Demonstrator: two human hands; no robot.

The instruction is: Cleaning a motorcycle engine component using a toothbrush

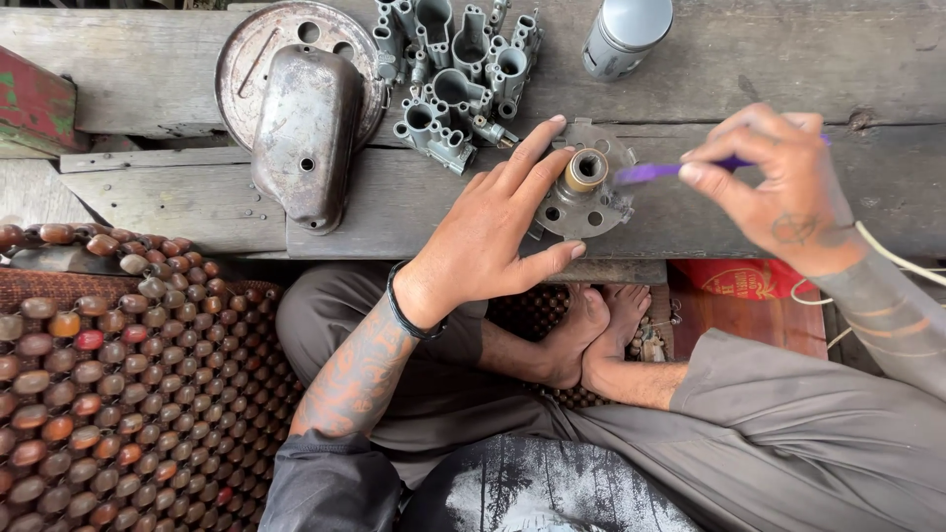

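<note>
- Steadying the round metal plate (581,202) with spread fingers, the left hand (493,232) rests flat against its near-left rim; nothing is gripped, the fingers lie open and simply press.
- That plate sits on the weathered wooden bench (177,197), just in front of the crossed legs, with a brass-coloured bushing (586,169) standing up at its centre.
- Over on the other side, the right hand (783,182) has its fingertips pinched together on a purple-handled tool (655,173), tip aimed at the bushing. It's blurred, so I cannot tell whether the tip touches.
- Handling call: the plate looks like stiff, fairly heavy metal, probably greasy, so holding it by the rim or its holes seems safest; the bushing looks the more delicate part.
- Behind it, a heap of grey cast carburettor bodies (458,74), a dented metal cover (305,133) on a round lid (251,49), and a silver spray can (626,34).
</note>
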